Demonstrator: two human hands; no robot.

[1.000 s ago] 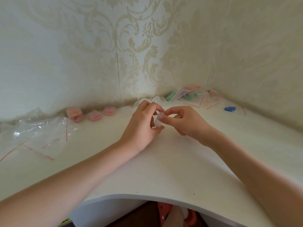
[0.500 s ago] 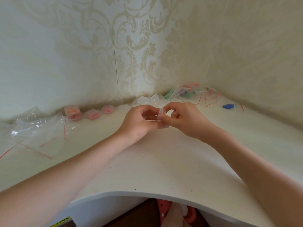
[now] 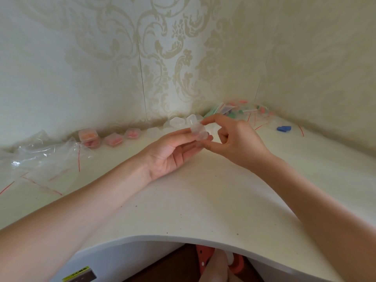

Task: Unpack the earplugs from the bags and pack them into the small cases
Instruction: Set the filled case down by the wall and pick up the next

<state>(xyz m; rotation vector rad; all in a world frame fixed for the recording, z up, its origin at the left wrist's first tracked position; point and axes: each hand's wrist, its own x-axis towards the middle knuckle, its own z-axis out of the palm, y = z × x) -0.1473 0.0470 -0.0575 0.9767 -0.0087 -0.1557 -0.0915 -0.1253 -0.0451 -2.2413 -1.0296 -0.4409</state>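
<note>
Both hands up over the bench (image 3: 203,200), working one clear small case (image 3: 198,132) between them.

Left hand (image 3: 173,151) lies palm up, fingers fairly straight, the case sitting at its fingertips; right hand (image 3: 234,139) has its grip clamped on the case, forefinger on top and thumb underneath. The lid looks ajar, though the clear plastic makes that hard to judge. Filled cases (image 3: 110,139) line the wall to the left, empty bags (image 3: 44,159) beside them, bagged earplugs (image 3: 240,110) in the far corner.
</note>
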